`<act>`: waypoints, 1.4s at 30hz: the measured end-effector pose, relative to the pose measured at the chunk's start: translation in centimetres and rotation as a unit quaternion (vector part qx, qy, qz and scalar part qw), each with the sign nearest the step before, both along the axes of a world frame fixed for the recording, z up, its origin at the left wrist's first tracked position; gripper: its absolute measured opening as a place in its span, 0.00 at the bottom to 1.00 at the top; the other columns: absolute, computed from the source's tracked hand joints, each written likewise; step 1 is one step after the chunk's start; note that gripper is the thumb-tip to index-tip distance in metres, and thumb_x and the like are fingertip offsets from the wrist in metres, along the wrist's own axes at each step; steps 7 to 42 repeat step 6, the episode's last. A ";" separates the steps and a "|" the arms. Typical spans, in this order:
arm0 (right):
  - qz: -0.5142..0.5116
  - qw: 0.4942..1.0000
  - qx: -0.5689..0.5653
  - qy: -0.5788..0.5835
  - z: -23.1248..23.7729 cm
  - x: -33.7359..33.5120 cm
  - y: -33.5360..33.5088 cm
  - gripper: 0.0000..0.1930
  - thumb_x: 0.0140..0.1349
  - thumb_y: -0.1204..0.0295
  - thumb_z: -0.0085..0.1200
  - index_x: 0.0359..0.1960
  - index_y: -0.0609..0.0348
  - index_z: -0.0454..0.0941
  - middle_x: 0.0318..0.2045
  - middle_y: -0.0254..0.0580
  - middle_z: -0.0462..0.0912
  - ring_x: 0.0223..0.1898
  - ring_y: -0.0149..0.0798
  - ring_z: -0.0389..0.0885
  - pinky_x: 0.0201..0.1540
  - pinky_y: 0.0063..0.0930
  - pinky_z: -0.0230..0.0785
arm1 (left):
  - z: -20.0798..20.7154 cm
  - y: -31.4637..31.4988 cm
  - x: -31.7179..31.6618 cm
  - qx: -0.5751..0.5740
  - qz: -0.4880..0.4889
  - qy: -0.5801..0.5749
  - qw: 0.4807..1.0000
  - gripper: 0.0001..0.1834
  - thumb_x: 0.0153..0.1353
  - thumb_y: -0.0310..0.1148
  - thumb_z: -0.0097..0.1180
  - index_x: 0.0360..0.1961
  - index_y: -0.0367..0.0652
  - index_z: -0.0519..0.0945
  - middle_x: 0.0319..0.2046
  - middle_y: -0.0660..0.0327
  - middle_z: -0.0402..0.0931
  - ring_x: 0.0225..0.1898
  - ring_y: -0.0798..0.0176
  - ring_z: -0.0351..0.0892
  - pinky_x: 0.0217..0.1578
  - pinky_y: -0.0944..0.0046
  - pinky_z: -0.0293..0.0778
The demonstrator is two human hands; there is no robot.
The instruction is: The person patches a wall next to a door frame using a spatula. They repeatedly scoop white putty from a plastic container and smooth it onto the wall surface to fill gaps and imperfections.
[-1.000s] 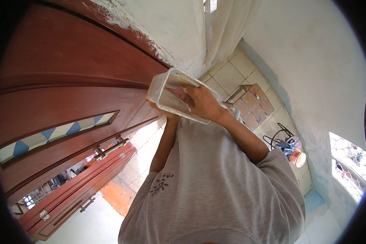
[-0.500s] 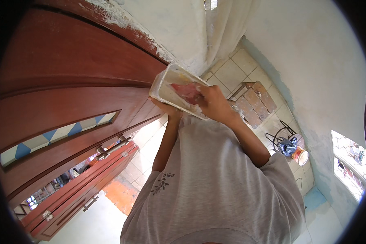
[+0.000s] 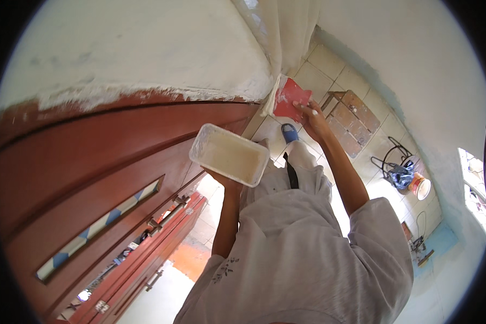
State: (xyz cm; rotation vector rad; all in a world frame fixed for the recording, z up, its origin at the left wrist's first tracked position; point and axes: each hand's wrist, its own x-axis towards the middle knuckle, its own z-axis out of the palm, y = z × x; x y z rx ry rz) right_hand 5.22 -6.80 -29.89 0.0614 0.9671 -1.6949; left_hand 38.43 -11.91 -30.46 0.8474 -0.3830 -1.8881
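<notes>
My left hand [image 3: 221, 179] grips a rectangular white plastic tub [image 3: 229, 155] from beneath, its fingers mostly hidden by the tub. Pale residue coats the inside of the tub. Out to the right, my right hand [image 3: 312, 120] is closed on a red putty spreader [image 3: 291, 101], thumb on its near face. Whitish paste lies along the spreader's far left edge. That edge is close to the corner of the white wall [image 3: 162, 48]; I cannot tell whether they touch. Rough white paste runs along the seam between this wall and the reddish-brown door frame [image 3: 124, 108].
A worn wooden stool [image 3: 353, 121] stands on the tiled floor at right. Beyond it are a black wire-framed item [image 3: 386, 162], a blue plastic bag [image 3: 400, 175] and a tipped bucket [image 3: 420, 186]. The red door [image 3: 140, 264] with metal handles stands ajar at lower left.
The spreader has come out of the tub and moved up and right towards the wall corner, now carrying paste. The tub is lower and tilted so its inside shows. My view has shifted.
</notes>
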 end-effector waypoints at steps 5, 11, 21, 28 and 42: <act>0.018 0.997 0.051 -0.050 -11.7 1.2 -6.6 0.16 0.69 0.74 0.61 0.56 0.57 0.75 0.47 0.36 0.84 0.46 0.32 0.83 0.48 0.30 0.77 | 0.4 1.3 1.8 0.024 0.030 0.027 0.999 0.41 0.72 0.69 0.36 0.75 0.54 0.65 0.74 0.56 0.64 0.73 0.46 0.64 0.73 0.38 0.60; 0.027 0.996 0.074 -0.039 -13.4 1.6 -8.5 0.17 0.69 0.74 0.61 0.57 0.58 0.74 0.47 0.37 0.84 0.47 0.34 0.83 0.49 0.31 0.78 | 1.7 1.6 0.4 0.003 0.042 -0.011 0.999 0.42 0.71 0.70 0.38 0.76 0.53 0.63 0.74 0.54 0.63 0.73 0.44 0.64 0.74 0.37 0.57; 0.027 0.996 0.074 -0.039 -13.4 1.6 -8.5 0.17 0.69 0.74 0.61 0.57 0.58 0.74 0.47 0.37 0.84 0.47 0.34 0.83 0.49 0.31 0.78 | 1.7 1.6 0.4 0.003 0.042 -0.011 0.999 0.42 0.71 0.70 0.38 0.76 0.53 0.63 0.74 0.54 0.63 0.73 0.44 0.64 0.74 0.37 0.57; 0.027 0.996 0.074 -0.039 -13.4 1.6 -8.5 0.17 0.69 0.74 0.61 0.57 0.58 0.74 0.47 0.37 0.84 0.47 0.34 0.83 0.49 0.31 0.78 | 1.7 1.6 0.4 0.003 0.042 -0.011 0.999 0.42 0.71 0.70 0.38 0.76 0.53 0.63 0.74 0.54 0.63 0.73 0.44 0.64 0.74 0.37 0.57; 0.027 0.996 0.074 -0.039 -13.4 1.6 -8.5 0.17 0.69 0.74 0.61 0.57 0.58 0.74 0.47 0.37 0.84 0.47 0.34 0.83 0.49 0.31 0.78 | 1.7 1.6 0.4 0.003 0.042 -0.011 0.999 0.42 0.71 0.70 0.38 0.76 0.53 0.63 0.74 0.54 0.63 0.73 0.44 0.64 0.74 0.37 0.57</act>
